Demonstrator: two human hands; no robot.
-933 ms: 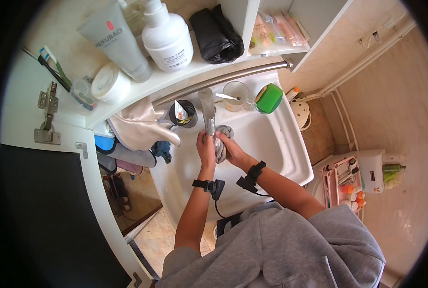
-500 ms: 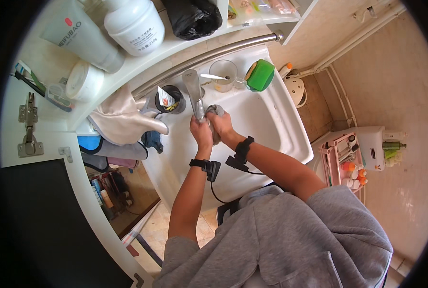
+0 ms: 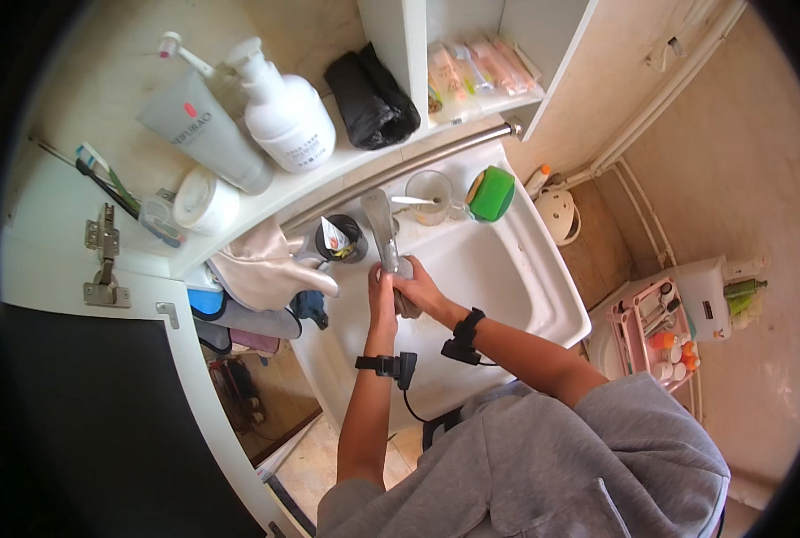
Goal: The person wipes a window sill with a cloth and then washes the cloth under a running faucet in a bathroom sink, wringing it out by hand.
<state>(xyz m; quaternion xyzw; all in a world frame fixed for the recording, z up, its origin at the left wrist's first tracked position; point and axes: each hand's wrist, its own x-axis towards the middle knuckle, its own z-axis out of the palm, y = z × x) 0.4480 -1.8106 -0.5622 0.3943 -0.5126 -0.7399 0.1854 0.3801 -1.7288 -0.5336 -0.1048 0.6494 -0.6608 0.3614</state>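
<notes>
Both hands are together under the spout of the metal faucet [image 3: 380, 224], over the white sink [image 3: 508, 260]. A wet-looking grey-brown cloth [image 3: 407, 309] is bunched between them. My left hand [image 3: 381, 300] presses its fingers against the left side of the cloth, just below the spout. Wrapped over the cloth from the right is my right hand [image 3: 422, 291]. Some of the cloth is hidden by the fingers. Whether water is running I cannot make out.
Behind the faucet stand a dark cup [image 3: 351, 240], a clear mug [image 3: 431, 193] with a white toothbrush, and a green-and-yellow sponge [image 3: 491, 193]. An overhead shelf [image 3: 346, 170] carries bottles and tubes. At left is an open cabinet door [image 3: 149, 314]; at right, a pink rack [image 3: 638, 323].
My view has tilted up, showing more of the shelf. My hands stay closed on the cloth under the spout; the cloth's bunched shape has shifted between them.
</notes>
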